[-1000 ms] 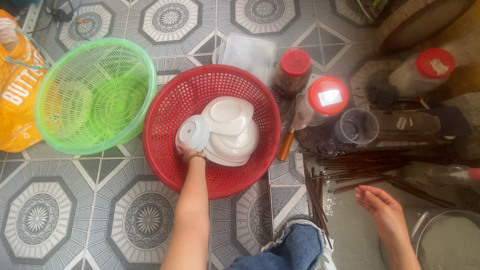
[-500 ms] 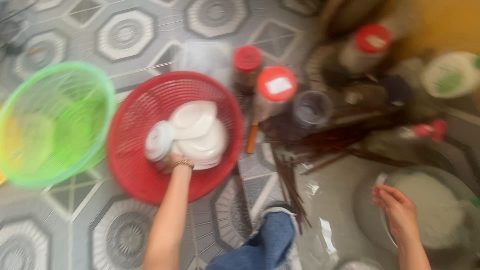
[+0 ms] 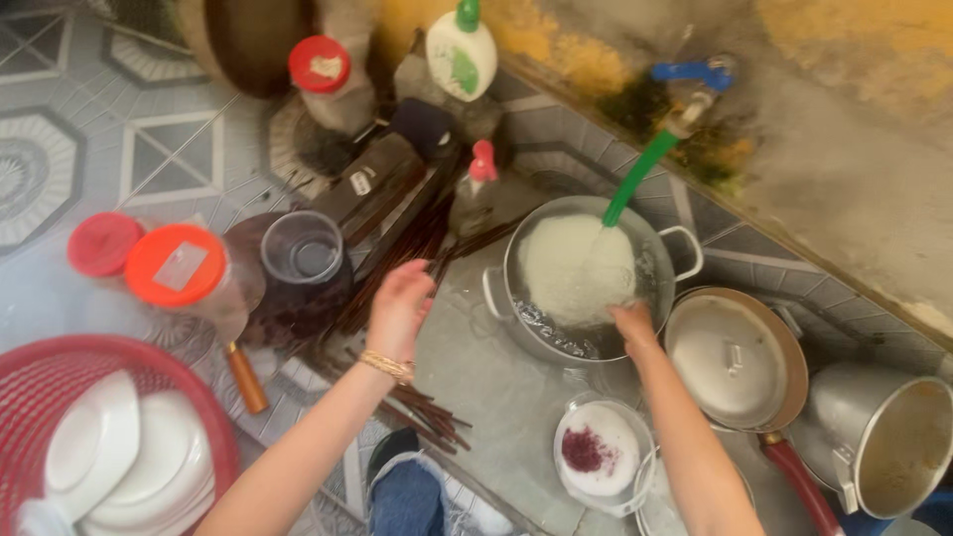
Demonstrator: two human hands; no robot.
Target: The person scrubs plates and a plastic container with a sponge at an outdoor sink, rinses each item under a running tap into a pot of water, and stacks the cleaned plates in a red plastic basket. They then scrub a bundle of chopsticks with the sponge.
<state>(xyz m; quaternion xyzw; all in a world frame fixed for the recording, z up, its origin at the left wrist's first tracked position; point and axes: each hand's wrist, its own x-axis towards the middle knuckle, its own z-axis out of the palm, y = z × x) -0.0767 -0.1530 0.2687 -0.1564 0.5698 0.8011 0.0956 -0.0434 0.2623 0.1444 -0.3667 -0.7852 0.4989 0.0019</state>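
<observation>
Big steel pot [image 3: 592, 288] sits centre, foamy water inside, green hose [image 3: 635, 179] pouring in; the right hand [image 3: 631, 323] dips over its near rim, grip unclear. Left hand [image 3: 399, 306] hovers open, empty. Near left, red basket [image 3: 60, 359] holds white dishes [image 3: 129, 462]. Small bowl [image 3: 603, 452] carries a dark red smear.

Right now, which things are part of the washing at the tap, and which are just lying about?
In use:
right hand
metal pot with foamy water
green hose
left hand above the chopsticks

Lying about:
red basket of white dishes
red-lidded jars
frying pan
</observation>
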